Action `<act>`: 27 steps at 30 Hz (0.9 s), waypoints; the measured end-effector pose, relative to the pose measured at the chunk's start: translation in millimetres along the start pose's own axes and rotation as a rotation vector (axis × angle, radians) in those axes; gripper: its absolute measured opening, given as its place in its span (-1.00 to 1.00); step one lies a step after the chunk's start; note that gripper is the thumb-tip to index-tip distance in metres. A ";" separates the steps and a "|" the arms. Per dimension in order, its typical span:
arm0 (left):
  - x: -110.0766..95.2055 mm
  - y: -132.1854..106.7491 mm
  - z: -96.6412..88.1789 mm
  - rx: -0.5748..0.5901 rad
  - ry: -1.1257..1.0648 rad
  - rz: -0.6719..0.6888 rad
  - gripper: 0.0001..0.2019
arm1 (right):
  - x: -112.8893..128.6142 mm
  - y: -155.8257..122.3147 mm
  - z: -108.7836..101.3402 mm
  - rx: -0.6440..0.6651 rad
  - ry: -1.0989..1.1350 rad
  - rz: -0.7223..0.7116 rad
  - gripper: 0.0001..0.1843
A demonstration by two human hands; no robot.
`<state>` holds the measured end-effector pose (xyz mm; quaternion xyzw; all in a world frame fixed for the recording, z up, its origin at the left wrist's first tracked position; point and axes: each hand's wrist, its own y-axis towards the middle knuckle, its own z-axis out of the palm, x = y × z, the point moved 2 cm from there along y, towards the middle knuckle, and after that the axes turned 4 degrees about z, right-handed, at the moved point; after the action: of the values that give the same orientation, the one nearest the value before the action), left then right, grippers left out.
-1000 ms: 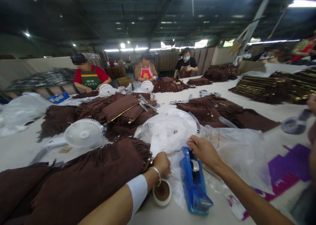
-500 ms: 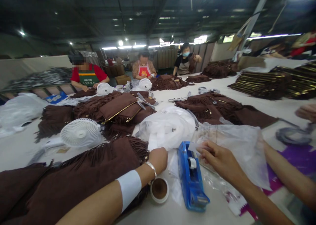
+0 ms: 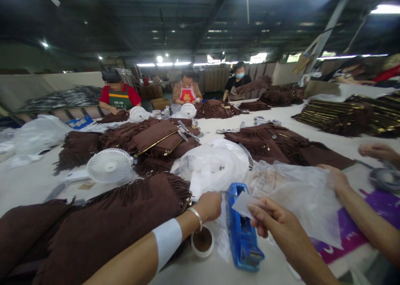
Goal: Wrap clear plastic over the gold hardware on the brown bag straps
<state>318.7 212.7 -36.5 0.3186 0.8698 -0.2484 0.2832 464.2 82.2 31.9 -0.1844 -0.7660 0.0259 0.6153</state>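
Observation:
My left hand (image 3: 208,206) is closed into a fist at the edge of a brown fringed suede bag (image 3: 125,218), just above a roll of tape (image 3: 203,242). My right hand (image 3: 275,222) is closed, pinching a strip of clear tape (image 3: 244,203) pulled off the blue tape dispenser (image 3: 241,231). A clear plastic bag (image 3: 296,193) lies just right of it. A co-worker's hand (image 3: 336,178) rests on that plastic bag from the right.
A white desk fan (image 3: 109,166) stands left of a heap of white plastic (image 3: 215,164). Brown fringed bags (image 3: 156,139) are piled across the long table. Three people work at the far side. A purple sheet (image 3: 375,210) lies at the right.
My right hand has drawn back from the dispenser toward me with a strip of tape. A co-worker's arm has come in from the right onto the plastic bag.

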 end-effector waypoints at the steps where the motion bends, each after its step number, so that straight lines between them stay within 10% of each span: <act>1: -6.6 -12.1 -8.1 -0.027 -0.083 0.005 -0.80 | -0.9 -2.4 2.6 0.016 0.007 0.010 -0.62; 10: -37.7 -140.1 -19.3 -0.213 -1.047 0.079 -0.68 | -4.1 -24.4 67.1 0.192 0.034 0.032 -0.52; 17: -1.2 -209.4 6.2 -0.479 -0.991 -0.107 -0.81 | -14.8 -67.3 126.0 0.474 0.249 0.033 -0.63; 27: 39.3 -348.3 26.7 -0.736 -0.542 -0.207 -0.82 | -22.5 -119.6 212.8 0.489 0.021 0.016 -0.53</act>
<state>60.6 -22.0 6.5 0.0323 0.8219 -0.0244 0.5682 235.5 3.7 -8.6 -0.0361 -0.7290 0.2133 0.6495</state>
